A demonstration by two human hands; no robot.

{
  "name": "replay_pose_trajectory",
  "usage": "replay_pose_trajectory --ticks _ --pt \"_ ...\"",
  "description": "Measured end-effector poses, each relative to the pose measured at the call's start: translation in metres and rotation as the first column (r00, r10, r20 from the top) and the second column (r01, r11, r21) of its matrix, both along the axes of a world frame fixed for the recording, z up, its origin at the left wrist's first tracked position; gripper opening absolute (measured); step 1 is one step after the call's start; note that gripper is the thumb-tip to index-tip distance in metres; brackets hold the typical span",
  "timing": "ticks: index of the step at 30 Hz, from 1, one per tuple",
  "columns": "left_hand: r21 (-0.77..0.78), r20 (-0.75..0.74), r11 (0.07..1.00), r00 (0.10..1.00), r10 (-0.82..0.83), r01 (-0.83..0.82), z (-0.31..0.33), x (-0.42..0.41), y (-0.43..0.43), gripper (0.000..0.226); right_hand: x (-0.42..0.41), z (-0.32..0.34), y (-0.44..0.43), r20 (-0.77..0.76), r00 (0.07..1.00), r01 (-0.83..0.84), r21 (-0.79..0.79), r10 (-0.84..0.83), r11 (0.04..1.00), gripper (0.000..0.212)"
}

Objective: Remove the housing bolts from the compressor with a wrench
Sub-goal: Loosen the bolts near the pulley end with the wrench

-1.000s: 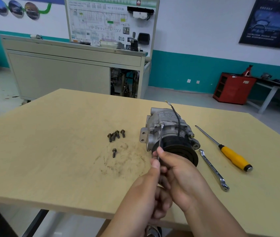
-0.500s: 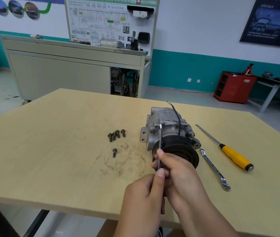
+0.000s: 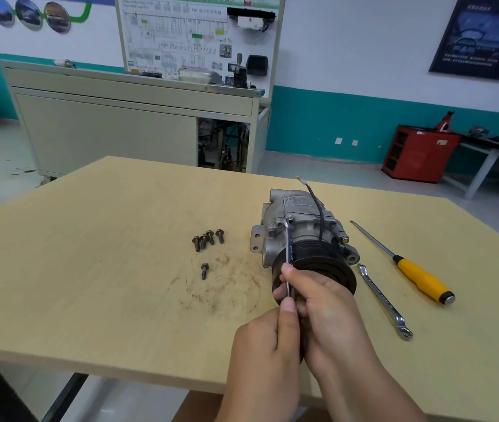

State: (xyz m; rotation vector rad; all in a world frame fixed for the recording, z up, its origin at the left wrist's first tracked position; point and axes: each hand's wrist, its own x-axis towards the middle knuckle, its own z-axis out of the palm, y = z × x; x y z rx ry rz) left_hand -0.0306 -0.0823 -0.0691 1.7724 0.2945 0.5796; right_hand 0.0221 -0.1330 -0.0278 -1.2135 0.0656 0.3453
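Observation:
The grey metal compressor lies on the wooden table, its black pulley facing me and a black wire arching over its top. A slim wrench stands nearly upright, its head on a bolt on top of the housing. My right hand grips the wrench's lower shaft. Just below it, my left hand holds the same wrench with the thumb pressed against the shaft. Several removed bolts lie in a cluster left of the compressor, and one more bolt lies apart below them.
A second wrench and a yellow-handled screwdriver lie right of the compressor. Rusty smudges mark the table in front of the bolts. Behind the table stand a grey cabinet with a training board and a red cabinet.
My left hand has dropped and drawn back slightly, while both hands stay on the wrench. The wrench's head stays on the same bolt. The compressor has not moved.

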Motion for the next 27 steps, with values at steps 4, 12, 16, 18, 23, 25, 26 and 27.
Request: replay_pose_trajectory --ticks 4,12,16,18,23,25,26,27 --pt "-0.111 -0.038 0.992 0.997 -0.061 0.056 0.008 0.004 -0.007 0.054 0.003 0.002 -0.004 0.024 1.0 0.002 -0.099 0.0 0.995 0.028" --pt "-0.779 0.094 0.562 0.939 -0.33 0.276 0.022 0.005 -0.023 0.06 0.014 0.014 -0.027 -0.167 0.951 -0.26 0.012 0.258 0.965 0.023" --pt "-0.887 0.241 0.289 0.894 -0.377 0.36 0.028 0.003 -0.022 0.05 0.018 0.016 -0.029 -0.206 0.917 -0.314 0.154 0.341 0.937 0.022" --pt "-0.902 0.275 0.209 0.875 -0.398 0.378 0.029 0.002 -0.02 0.052 0.02 0.015 -0.026 -0.226 0.91 -0.308 0.195 0.348 0.931 0.02" --pt "-0.87 0.192 0.336 0.875 -0.444 0.361 0.028 0.003 -0.014 0.046 0.019 0.019 -0.023 -0.224 0.919 -0.281 0.208 0.325 0.937 0.017" --pt "-0.826 0.14 0.45 0.897 -0.419 0.339 0.029 0.003 -0.01 0.05 0.018 0.018 -0.022 -0.195 0.935 -0.272 0.144 0.297 0.951 0.024" --pt "-0.793 0.114 0.512 0.906 -0.407 0.33 0.03 0.002 -0.008 0.053 0.017 0.016 -0.02 -0.178 0.945 -0.261 0.105 0.276 0.96 0.028" --pt "-0.754 0.088 0.573 0.914 -0.396 0.322 0.031 0.001 -0.006 0.054 0.017 0.014 -0.018 -0.15 0.956 -0.244 0.056 0.25 0.968 0.033"
